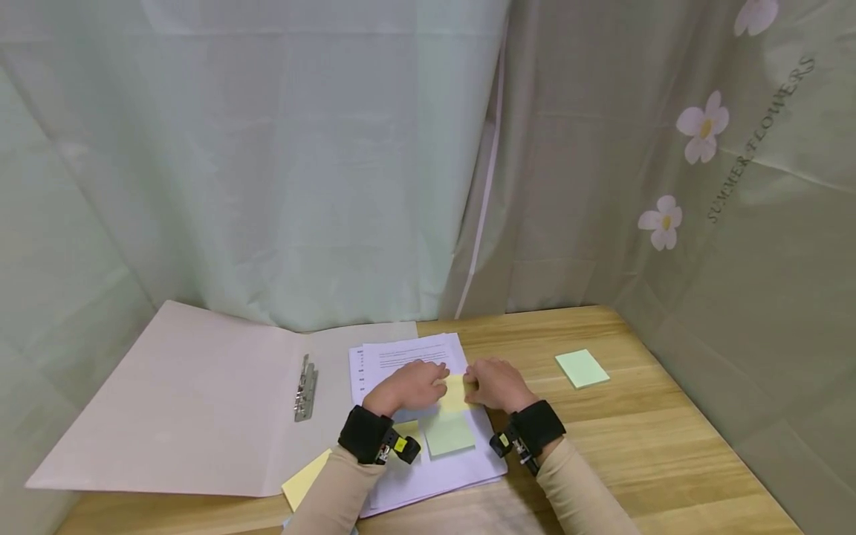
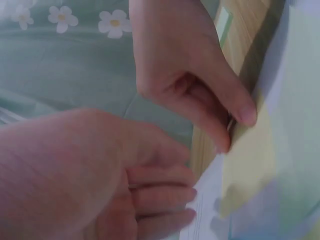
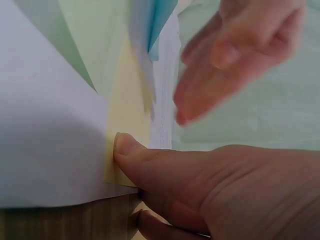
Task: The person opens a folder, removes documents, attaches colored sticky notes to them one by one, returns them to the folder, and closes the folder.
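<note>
A stack of printed papers (image 1: 401,487) lies on the table with sticky notes on it. My right hand (image 1: 500,384) pinches a yellow sticky note (image 1: 455,394) at the stack's right edge. In the right wrist view the thumb (image 3: 131,150) presses on the note's face, with the other fingers below the paper edge. My left hand (image 1: 413,384) hovers just left of that note, fingers loosely extended and holding nothing; it looks blurred in the right wrist view. Nearer the body, a pale green sticky note (image 1: 449,437) sits below the yellow one. A blue sheet (image 3: 161,25) stands up beside them.
At the left an open pink folder (image 1: 180,416) lies with its metal clip (image 1: 306,390) showing. One yellow note pad (image 1: 304,479) pokes out beside my left sleeve. A green note pad (image 1: 582,368) rests on the wooden table (image 1: 655,446) at right. Curtains (image 1: 334,163) hang behind.
</note>
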